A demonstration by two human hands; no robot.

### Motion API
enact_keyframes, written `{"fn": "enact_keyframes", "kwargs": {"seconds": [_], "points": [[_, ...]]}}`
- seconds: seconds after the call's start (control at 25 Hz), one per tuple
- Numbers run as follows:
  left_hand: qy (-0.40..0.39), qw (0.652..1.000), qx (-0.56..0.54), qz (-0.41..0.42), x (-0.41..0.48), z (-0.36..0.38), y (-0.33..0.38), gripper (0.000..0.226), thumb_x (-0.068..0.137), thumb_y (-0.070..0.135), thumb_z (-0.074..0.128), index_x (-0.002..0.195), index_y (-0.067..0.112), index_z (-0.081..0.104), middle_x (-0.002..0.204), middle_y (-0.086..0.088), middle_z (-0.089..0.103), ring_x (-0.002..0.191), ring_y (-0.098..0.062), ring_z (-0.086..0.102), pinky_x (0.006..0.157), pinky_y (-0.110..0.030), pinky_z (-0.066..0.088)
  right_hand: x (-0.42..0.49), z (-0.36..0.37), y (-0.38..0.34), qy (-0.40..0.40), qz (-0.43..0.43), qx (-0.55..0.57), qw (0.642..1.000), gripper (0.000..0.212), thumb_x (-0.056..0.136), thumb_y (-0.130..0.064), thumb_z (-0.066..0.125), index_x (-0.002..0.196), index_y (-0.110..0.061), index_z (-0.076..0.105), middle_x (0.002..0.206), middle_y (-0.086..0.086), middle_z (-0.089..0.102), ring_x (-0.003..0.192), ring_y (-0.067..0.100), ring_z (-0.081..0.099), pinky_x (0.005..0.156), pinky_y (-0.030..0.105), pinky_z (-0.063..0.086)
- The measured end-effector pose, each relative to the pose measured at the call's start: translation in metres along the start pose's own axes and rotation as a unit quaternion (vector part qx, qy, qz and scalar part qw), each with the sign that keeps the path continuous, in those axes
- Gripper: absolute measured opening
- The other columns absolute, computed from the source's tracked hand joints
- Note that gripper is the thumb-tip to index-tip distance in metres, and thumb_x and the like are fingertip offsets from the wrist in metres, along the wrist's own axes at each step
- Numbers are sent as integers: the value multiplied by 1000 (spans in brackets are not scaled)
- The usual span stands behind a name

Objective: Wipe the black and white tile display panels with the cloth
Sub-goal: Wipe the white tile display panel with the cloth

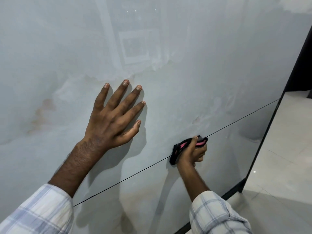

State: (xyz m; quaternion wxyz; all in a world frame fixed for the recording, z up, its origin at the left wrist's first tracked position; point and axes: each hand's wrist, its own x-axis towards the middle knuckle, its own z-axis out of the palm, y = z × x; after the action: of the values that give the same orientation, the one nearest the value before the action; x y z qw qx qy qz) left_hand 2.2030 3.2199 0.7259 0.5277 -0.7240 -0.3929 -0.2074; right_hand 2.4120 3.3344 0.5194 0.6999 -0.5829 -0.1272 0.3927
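Two hands (114,115) (192,153), one cloth (174,153), two panels (194,65) (219,162)

The glossy, pale grey-white upper tile panel (185,65) and lower tile panel (224,159) are set upright, parted by a thin dark seam (244,119). A bunched black-and-pink cloth (175,153) is pressed across this seam, gripped by the right hand (192,153).

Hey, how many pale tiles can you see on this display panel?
2: the upper tile, under the flat left hand, and the lower tile, below the seam. More may lie off-frame.
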Motion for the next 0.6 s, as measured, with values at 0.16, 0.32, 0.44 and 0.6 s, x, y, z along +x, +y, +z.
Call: {"fn": "enact_keyframes", "kwargs": {"seconds": [0.16, 0.32, 0.44, 0.6], "points": [[5, 1000, -22, 5, -1, 0, 1, 43, 98, 39, 54, 130, 15, 72, 162, -9, 43, 154, -38, 33, 124, -63, 19, -31, 16, -25, 2, -42, 14, 999, 64, 90, -56, 51, 149, -33, 48, 156, -3, 45, 147, 29, 28, 118, 63, 22], [12, 999, -39, 8, -2, 2, 0, 39, 98, 39, 54, 123, 16, 75, 159, -7, 48, 153, -37, 34, 124, -62, 20, -72, 31, -48, -71, -359, -31, 930, 62, 93, -48, 61, 149, -25, 50, 158, -1, 45, 149, 23, 32, 123, 54, 26], [16, 998, -58, 20, -4, 4, -3, 41, 99, 40, 54, 122, 15, 75, 157, -8, 51, 154, -37, 33, 122, -64, 22, -95, 29, -42, -135, -559, -123, 809, 63, 94, -43, 63, 151, -20, 46, 161, 8, 43, 150, 29, 34, 121, 47, 26], [32, 997, -66, 14, -6, 5, -4, 44, 99, 41, 54, 129, 14, 72, 161, -11, 44, 152, -35, 37, 120, -63, 27, -78, 21, -29, -158, -658, -195, 710, 75, 89, -46, 62, 154, -28, 29, 160, 11, 37, 147, 34, 36, 112, 48, 28]]}}
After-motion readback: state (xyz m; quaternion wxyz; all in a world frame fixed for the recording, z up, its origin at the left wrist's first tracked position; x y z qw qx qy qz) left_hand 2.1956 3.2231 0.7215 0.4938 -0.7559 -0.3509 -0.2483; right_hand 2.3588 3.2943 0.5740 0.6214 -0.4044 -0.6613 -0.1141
